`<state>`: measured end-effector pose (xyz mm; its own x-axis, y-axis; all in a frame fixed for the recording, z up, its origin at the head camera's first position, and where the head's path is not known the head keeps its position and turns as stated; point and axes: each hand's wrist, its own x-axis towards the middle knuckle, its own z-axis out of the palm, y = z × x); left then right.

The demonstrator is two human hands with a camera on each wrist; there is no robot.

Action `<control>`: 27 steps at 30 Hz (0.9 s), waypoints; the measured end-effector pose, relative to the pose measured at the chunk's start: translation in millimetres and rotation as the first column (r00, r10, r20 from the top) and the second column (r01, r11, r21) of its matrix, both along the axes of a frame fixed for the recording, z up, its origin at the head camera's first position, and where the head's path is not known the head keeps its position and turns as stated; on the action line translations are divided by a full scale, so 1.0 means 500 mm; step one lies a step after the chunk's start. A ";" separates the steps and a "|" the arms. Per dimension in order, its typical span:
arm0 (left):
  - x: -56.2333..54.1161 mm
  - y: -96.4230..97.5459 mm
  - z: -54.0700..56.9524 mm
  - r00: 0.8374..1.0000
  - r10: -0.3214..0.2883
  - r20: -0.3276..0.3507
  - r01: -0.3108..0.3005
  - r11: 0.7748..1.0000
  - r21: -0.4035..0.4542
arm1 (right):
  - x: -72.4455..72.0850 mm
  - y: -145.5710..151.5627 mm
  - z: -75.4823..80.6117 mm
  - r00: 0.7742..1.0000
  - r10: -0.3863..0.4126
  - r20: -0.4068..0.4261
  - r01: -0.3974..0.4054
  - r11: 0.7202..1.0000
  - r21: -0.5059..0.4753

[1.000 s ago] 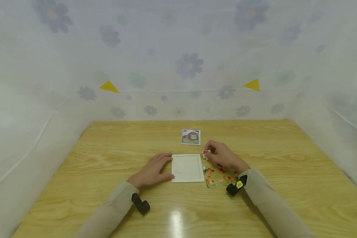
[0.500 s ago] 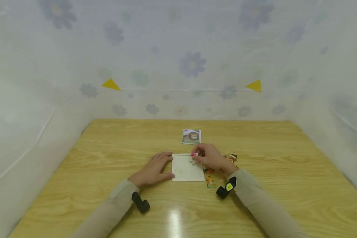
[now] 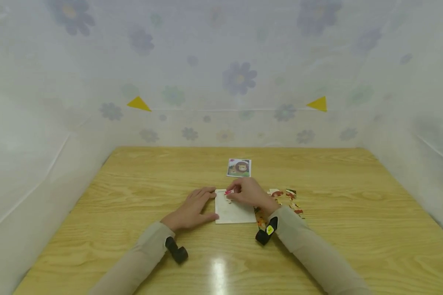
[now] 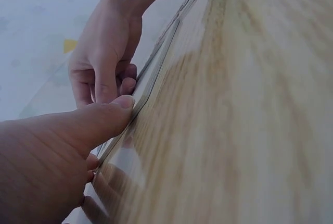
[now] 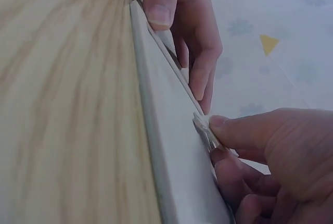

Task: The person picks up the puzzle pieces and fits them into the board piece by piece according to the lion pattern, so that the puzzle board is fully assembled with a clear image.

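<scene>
A square white puzzle tray [image 3: 237, 214] lies flat on the table between both hands. My right hand [image 3: 250, 194] pinches a small jigsaw piece [image 3: 228, 196] with a pink patch, over the tray's far left part. In the right wrist view, thumb and fingers grip that piece [image 5: 203, 126] close over the tray's surface. My left hand [image 3: 192, 210] rests at the tray's left side, fingers spread and fairly straight. Its thumb touches the near left corner, and its fingertips touch the far left corner.
Several loose jigsaw pieces [image 3: 291, 195] lie right of the tray, partly hidden by the right wrist. Beyond the tray lies a square lion picture card [image 3: 238, 168]. Flowered white cloth [image 3: 240, 78] with yellow triangles [image 3: 138, 103] hangs behind the wooden table [image 3: 133, 172].
The right hand has carried the pinched piece leftward, from beside the tray to over its far left part. More loose pieces show on the right. The left hand stays at the tray's edge.
</scene>
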<state>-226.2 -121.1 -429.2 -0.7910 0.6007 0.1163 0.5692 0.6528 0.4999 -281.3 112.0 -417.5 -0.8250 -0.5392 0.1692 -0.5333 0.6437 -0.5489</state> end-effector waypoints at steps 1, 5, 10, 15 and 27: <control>0.000 0.000 0.000 1.000 -0.002 -0.004 0.002 1.000 0.004 | 0.001 -0.005 0.002 1.000 -0.007 0.017 0.007 1.000 0.006; 0.002 -0.002 0.000 1.000 -0.004 0.000 0.004 1.000 -0.003 | 0.001 -0.023 0.011 0.993 -0.053 0.107 0.049 0.998 0.039; 0.005 -0.003 0.005 1.000 -0.004 -0.003 0.004 1.000 0.000 | -0.005 -0.038 0.025 0.984 -0.073 0.164 0.064 0.996 0.063; 0.005 0.005 0.006 1.000 -0.011 -0.004 0.011 1.000 -0.012 | -0.012 -0.044 0.034 0.981 -0.040 0.189 0.027 0.997 0.068; 0.002 0.006 0.010 1.000 -0.015 0.007 0.015 1.000 -0.020 | -0.023 -0.050 0.038 0.969 -0.182 0.168 0.151 0.972 0.179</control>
